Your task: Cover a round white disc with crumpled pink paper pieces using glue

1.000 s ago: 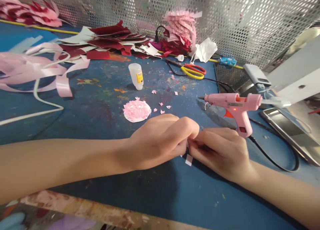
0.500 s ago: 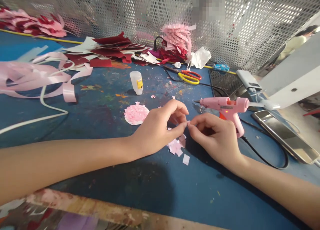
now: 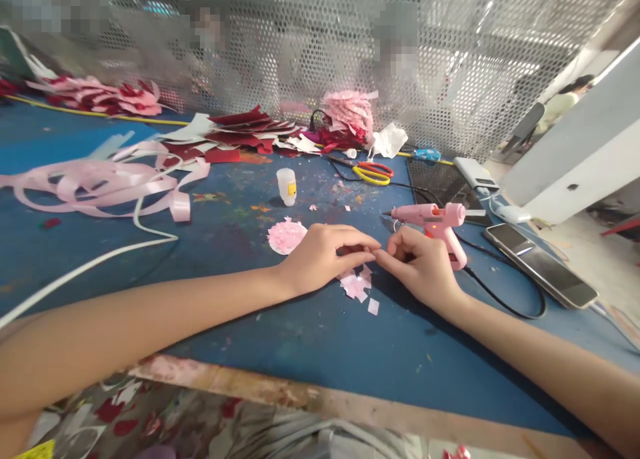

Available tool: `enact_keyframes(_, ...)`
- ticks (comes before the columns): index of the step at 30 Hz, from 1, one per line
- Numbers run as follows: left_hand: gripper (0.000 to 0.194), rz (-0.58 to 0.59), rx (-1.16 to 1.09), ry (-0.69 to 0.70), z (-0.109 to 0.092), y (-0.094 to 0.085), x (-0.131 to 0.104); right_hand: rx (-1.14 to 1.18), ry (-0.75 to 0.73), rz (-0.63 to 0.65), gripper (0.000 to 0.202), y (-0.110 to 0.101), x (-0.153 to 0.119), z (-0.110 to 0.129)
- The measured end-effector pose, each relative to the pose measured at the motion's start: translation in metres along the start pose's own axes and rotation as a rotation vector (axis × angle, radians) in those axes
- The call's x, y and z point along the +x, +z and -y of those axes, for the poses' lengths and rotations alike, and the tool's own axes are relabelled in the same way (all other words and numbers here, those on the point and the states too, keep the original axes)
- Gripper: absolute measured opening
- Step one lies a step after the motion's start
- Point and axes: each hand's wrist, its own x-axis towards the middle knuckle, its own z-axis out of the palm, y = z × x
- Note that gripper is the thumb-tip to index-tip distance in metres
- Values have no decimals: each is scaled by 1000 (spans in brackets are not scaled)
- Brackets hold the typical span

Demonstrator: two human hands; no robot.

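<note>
My left hand (image 3: 325, 256) and my right hand (image 3: 420, 262) meet fingertip to fingertip above the blue table (image 3: 300, 339). Both are closed in a pinch, on a small pink paper piece that the fingers now almost wholly hide. Just below them lies a loose pile of pink paper squares (image 3: 355, 286), with one square (image 3: 373, 306) a little apart. A round white disc covered in crumpled pink paper bits (image 3: 287, 236) rests left of the pile, partly behind my left hand. Beyond my right hand a pink hot glue gun (image 3: 425, 214) points left.
A small glue bottle (image 3: 287, 186) stands behind the disc. Scissors with red and yellow handles (image 3: 374, 173) lie farther back. Pink ribbon (image 3: 100, 182) and a white cable (image 3: 110, 252) spread at left, a phone (image 3: 543, 264) at right. Red and white sheets (image 3: 245, 136) line the mesh wall.
My fingertips have drawn closer together, and my left fingers have flattened over the pink piece, which showed between them before. The view has shifted a little; the table things lie as before.
</note>
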Motion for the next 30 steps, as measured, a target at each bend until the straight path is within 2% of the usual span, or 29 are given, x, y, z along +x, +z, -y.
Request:
enact_keyframes(5,15,-32,57,-4,2,-5,1,-111,-261,65,24,-3,0,-10)
enact_keyframes(11,28,-45,199,3,10,-15,5,-543,-700,138,28,-10,1,-15)
enact_keyframes(13,29,-15,235,-6,11,-18,6,-629,-789,158,33,-12,1,-14)
enact_keyframes(17,32,-13,256,-30,12,-21,6,-673,-824,150,35,-14,0,-12)
enact_keyframes(22,30,41,268,-12,13,-21,4,-716,-799,121,34,-14,-4,-8)
enact_keyframes(30,24,40,236,4,21,-23,5,-719,-777,164,32,-11,-11,-1)
